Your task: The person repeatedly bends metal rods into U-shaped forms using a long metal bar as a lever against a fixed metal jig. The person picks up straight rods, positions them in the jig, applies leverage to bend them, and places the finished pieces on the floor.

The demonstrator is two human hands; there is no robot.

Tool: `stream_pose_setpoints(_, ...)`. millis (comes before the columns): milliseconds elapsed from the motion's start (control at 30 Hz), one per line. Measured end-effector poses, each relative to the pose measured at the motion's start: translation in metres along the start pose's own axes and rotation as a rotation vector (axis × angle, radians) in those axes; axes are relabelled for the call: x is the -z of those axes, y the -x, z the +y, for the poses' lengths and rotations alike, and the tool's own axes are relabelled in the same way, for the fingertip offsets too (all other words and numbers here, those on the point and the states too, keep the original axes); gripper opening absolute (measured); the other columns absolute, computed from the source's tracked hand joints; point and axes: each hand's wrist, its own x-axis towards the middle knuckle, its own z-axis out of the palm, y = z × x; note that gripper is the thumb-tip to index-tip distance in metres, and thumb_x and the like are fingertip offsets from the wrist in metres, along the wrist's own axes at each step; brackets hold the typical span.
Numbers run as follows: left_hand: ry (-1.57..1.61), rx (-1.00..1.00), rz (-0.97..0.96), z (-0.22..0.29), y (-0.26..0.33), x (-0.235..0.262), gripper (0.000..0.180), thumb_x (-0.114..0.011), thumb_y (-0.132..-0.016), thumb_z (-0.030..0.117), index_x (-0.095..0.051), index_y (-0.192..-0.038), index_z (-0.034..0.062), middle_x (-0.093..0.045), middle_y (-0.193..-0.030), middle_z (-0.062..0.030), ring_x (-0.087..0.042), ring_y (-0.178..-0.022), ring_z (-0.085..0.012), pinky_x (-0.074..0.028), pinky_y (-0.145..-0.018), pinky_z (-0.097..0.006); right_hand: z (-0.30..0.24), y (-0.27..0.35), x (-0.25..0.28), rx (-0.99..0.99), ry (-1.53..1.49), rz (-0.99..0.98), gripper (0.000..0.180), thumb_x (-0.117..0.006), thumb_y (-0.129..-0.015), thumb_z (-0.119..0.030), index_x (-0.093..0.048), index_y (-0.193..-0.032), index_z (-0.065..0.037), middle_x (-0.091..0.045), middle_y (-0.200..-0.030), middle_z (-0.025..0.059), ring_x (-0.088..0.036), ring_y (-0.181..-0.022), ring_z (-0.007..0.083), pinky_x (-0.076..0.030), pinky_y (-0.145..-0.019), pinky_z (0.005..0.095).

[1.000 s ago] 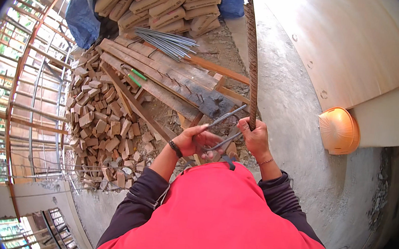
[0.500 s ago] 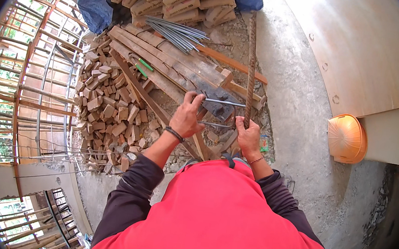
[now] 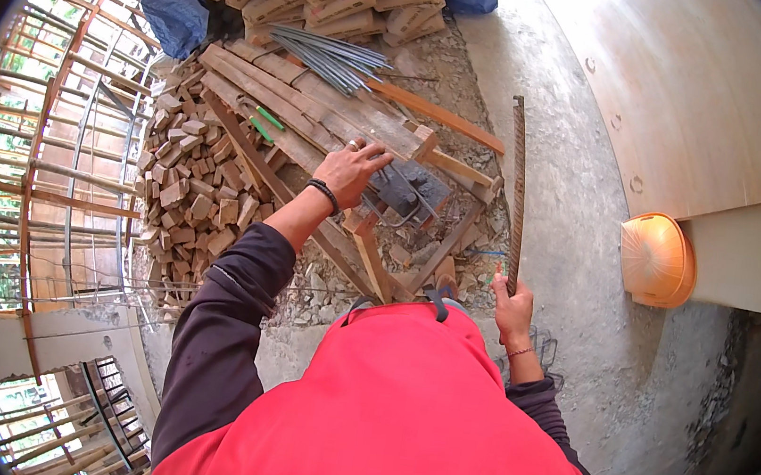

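Right hand [image 3: 514, 308] grip clenched around lower end of steel rod [image 3: 516, 192], rod rising upright. Left hand [image 3: 352, 169] released, fingers spread on bending jig [image 3: 410, 189] atop planks [image 3: 319, 116].

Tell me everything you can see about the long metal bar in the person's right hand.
The ribbed steel bar is long, thin, straight and rusty brown-grey, like rebar. It stands nearly upright in the picture. The right hand grips its lower end; the upper end reaches toward the orange wooden batten. It crosses over the rubble and the concrete floor. Whether it touches anything else cannot be told.
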Motion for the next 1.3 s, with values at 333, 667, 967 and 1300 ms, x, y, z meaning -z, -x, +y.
stream_pose_setpoints(333, -0.05, 0.111, 0.41, -0.003, 0.008, -0.029, 0.074, -0.067, -0.064, 0.008, -0.047, -0.135, 0.0093, -0.051, -0.133, -0.0085, -0.045, -0.126, -0.0303, -0.036, -0.102, -0.041, 0.009, 0.01, 0.032, 0.08, 0.179, -0.066, 0.037, -0.064, -0.091, -0.035, -0.064, -0.078, 0.0, -0.05, -0.057, 0.0, -0.044, -0.056, 0.0093, -0.037, -0.051, 0.0311)
stream_pose_setpoints(667, 0.943, 1.17, 0.501, 0.046, 0.008, -0.1, 0.043, -0.06, -0.089, 0.036, -0.059, -0.11, -0.0017, -0.069, -0.092, -0.0178, -0.067, -0.09, -0.031, -0.051, -0.079, -0.039, 0.003, -0.034, 0.111, 0.112, 0.651, -0.276, 0.041, -0.067, -0.085, -0.042, -0.067, -0.075, -0.001, -0.053, -0.054, 0.0124, -0.05, -0.049, 0.0198, -0.04, -0.05, 0.0364)
stream_pose_setpoints(967, 0.939, 1.311, 0.679, 0.04, -0.022, -0.124, 0.035, -0.053, -0.095, 0.034, -0.06, -0.088, 0.0011, -0.066, -0.074, -0.0205, -0.065, -0.075, -0.0391, -0.049, -0.072, -0.047, -0.036, -0.114, 0.149, 0.273, 1.054, -0.411, 0.051, -0.065, -0.08, -0.053, -0.064, -0.067, -0.004, -0.056, -0.057, 0.0181, -0.059, -0.058, 0.0364, -0.045, -0.056, 0.0439)
stream_pose_setpoints(1300, 0.885, 1.407, 0.697, 0.045, -0.026, -0.124, 0.036, -0.054, -0.093, 0.04, -0.058, -0.081, 0.0064, -0.065, -0.072, -0.0187, -0.063, -0.074, -0.0403, -0.048, -0.066, -0.049, -0.092, -0.211, 0.133, 0.529, 1.264, -0.498, 0.043, -0.072, -0.075, -0.047, -0.065, -0.066, -0.005, -0.056, -0.057, 0.0185, -0.06, -0.059, 0.0376, -0.048, -0.057, 0.0444)
